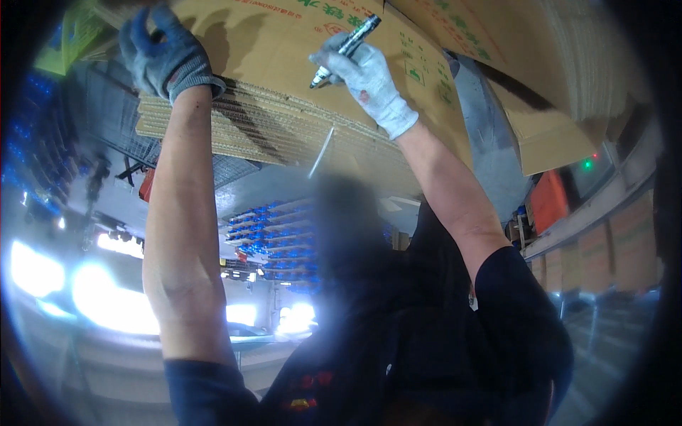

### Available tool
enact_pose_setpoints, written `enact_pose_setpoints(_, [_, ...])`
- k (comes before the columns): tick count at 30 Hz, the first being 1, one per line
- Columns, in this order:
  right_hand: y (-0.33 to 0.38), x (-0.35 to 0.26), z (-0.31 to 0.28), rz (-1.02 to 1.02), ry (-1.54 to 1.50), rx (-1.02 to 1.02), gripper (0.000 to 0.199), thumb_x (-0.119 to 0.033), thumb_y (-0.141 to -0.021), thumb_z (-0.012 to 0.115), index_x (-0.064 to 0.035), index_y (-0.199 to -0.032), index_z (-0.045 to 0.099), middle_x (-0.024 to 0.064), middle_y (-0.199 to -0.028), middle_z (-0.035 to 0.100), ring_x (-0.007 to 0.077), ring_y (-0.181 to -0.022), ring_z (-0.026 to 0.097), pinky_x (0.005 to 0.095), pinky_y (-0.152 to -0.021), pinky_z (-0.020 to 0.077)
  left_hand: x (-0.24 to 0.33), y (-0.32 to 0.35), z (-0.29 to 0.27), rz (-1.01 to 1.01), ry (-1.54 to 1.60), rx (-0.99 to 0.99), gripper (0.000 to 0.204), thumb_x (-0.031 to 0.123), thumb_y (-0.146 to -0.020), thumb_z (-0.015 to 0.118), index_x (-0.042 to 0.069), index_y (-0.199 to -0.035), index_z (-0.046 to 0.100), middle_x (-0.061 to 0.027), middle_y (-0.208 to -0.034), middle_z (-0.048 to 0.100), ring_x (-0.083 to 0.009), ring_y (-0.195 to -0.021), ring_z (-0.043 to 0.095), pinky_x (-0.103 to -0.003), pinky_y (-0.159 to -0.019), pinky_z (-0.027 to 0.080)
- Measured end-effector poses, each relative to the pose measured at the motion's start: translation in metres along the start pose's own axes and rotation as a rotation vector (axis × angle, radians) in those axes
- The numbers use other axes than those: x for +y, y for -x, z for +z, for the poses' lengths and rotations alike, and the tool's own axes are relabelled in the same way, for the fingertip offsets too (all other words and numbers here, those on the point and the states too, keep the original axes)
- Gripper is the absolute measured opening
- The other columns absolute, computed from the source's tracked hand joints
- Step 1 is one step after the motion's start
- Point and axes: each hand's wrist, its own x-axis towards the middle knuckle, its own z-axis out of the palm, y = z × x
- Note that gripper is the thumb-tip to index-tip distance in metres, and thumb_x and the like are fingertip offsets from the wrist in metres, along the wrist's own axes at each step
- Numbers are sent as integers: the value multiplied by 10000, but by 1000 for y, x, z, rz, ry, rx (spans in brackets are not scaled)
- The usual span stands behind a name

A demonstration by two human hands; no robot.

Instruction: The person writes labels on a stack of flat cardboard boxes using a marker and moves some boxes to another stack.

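A stack of flattened cardboard boxes [263,53] with green and red print lies in front of me, its layered edges facing my body. My right hand [371,79], in a pale grey glove with a small reddish stain, grips a marker pen [360,35]. The pen slants down to the left, its dark tip close to the top sheet near the front edge; whether it touches, I cannot tell. At the stack's left end is my left hand [169,57], in a darker grey glove, its visible fingers apart and nothing seen in them.
More cardboard [526,42] stands at the right, with a folded-down flap [550,138]. Beyond it are an orange-red object [549,201] and a row of brown cartons [597,252]. Blue stacked items [273,238] and a wire mesh rack [234,172] show at the left and below.
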Motion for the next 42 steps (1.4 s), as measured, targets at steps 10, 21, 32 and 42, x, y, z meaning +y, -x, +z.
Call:
enact_pose_setpoints(10, [-3,0,4,32,89,3,197,-179,-857,715,-41,-947,607,-6,-765,579,76,-681,563,230,-620,470,0,3,-2,1,113,14,393,463,-883,584,138,-1087,671,-57,-1134,602,-213,-878,610,-385,-815,482])
enact_pose_setpoints(21, [-8,14,-4,21,55,39,180,-155,-859,701,-30,-957,616,14,-796,603,85,-682,590,228,-644,517,0,2,-2,-40,98,-12,382,464,-877,585,147,-1071,673,-64,-1040,633,-217,-879,608,-394,-812,480])
enact_pose_setpoints(32, [-5,4,4,-32,147,89,178,-159,-854,707,-28,-929,612,11,-760,592,86,-666,595,226,-608,509,-4,1,-1,-56,47,-26,409,493,-875,568,164,-1102,659,-92,-1088,617,-258,-945,592,-427,-838,469])
enact_pose_setpoints(42, [-12,9,7,-71,3,169,157,-182,-867,709,-53,-895,623,-1,-691,588,37,-496,470,208,-453,391,-8,1,1,-62,27,-36,435,519,-873,553,180,-1129,646,-116,-1131,602,-295,-1005,578,-457,-861,460])
